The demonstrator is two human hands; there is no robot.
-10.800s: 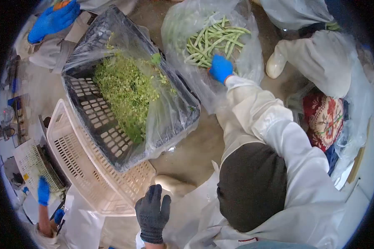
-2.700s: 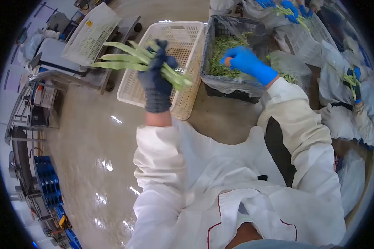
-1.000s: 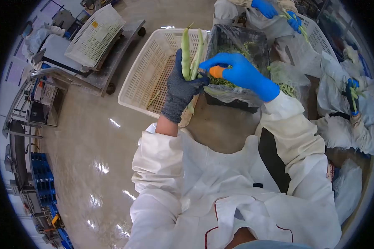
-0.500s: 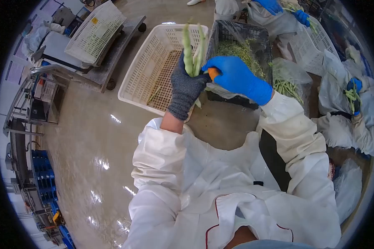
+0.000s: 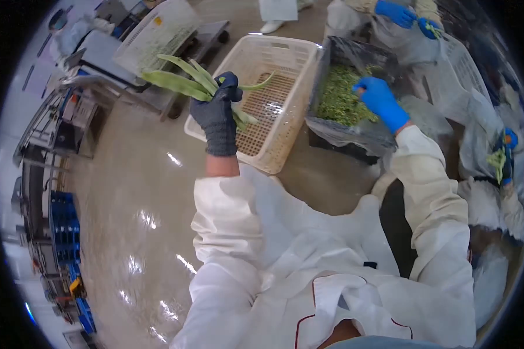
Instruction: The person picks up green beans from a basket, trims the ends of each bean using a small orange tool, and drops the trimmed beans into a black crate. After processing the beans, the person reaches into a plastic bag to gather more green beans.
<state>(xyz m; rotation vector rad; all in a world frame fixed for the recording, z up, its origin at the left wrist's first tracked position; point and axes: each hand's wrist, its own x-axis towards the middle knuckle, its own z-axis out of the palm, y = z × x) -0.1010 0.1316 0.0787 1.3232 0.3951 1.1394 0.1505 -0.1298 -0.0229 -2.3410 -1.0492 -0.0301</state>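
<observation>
My left hand [image 5: 216,116] in a dark grey knit glove is closed around a bunch of flat green beans [image 5: 180,85]. Their long ends point left, and a few short ends stick out on the right, above the near left part of a white plastic crate [image 5: 288,142]. In a blue glove, my right hand [image 5: 384,103] hangs over a black, plastic-lined crate [image 5: 355,135] of green trimmings [image 5: 336,99]. Its fingers are bent together, with a small orange patch at their tips; whatever they hold is too small to name.
Another person's blue-gloved hands [image 5: 410,17] work at the top right, near a second white crate [image 5: 463,75]. Further right, a blue-gloved hand [image 5: 509,139] holds green beans. A cart [image 5: 209,43] carries a tilted crate [image 5: 157,35] at upper left. The floor [image 5: 128,192] looks wet.
My hands have parted. The left has swung left with the beans, which now lie sideways instead of upright; the right has moved right, over the trimmings.
</observation>
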